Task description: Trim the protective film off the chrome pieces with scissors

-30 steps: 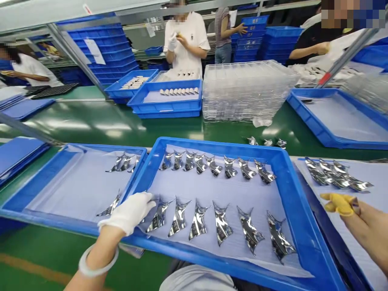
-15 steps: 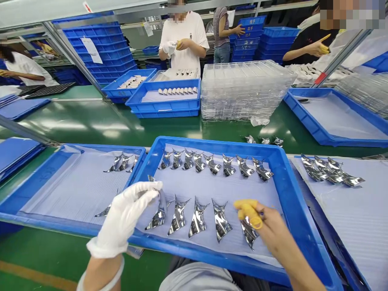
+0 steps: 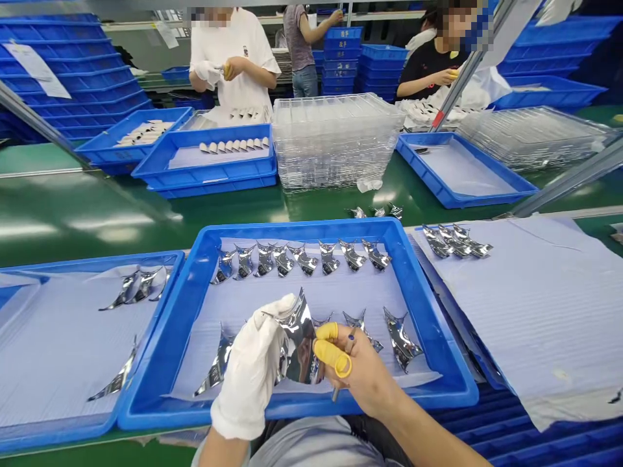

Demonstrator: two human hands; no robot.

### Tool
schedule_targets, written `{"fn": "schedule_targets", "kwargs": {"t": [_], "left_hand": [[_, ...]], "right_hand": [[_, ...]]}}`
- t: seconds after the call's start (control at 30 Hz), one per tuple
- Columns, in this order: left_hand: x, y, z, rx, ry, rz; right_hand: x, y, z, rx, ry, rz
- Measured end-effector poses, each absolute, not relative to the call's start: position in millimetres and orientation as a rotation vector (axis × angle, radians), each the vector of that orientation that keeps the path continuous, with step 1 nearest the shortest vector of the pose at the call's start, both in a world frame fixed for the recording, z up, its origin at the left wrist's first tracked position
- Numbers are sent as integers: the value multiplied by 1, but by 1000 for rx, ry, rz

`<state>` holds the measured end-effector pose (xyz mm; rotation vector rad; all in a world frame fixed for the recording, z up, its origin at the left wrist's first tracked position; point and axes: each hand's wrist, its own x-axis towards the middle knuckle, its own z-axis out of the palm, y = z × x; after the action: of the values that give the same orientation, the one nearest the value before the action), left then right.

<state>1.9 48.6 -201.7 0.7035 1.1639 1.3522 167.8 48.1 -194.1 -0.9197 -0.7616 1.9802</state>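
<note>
My left hand, in a white glove, pinches a mirror-bright foil piece and lifts it above the blue plastic tray. My right hand wears yellow finger cots and grips a small tool with a yellow ring and thin metal shank. It sits right beside the raised foil, and I cannot tell whether they touch. Similar curved foil pieces lie in a row along the tray's far side on a pale liner. Several more lie near my hands, partly hidden by them.
A second blue tray with foil pieces adjoins on the left, and a pale sheet with foil lies on the right. A stack of clear plastic trays stands across the green workbench. Co-workers and stacked blue crates fill the background.
My right hand has moved left from the tray's edge to beside my left hand. My left hand has raised a foil piece from the near row. The whole scene has shifted left in view.
</note>
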Motion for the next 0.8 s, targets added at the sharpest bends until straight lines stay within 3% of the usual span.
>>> {"fn": "schedule_targets", "kwargs": {"t": [0.23,0.63,0.73,0.8], "left_hand": [[9,43,-196,732,1276,1258],[4,60,-183,429,1336,1503],[5,59,-184,344,1282,1511],[7,58,-184,309,1259,1512]], "right_hand": [[167,47,-197,-892,-754,1925],[182,49,-174,-674,-489,1716],[184,34,-158,-636,-654,1667],[184,19,-153,-692,-966,1446]]}}
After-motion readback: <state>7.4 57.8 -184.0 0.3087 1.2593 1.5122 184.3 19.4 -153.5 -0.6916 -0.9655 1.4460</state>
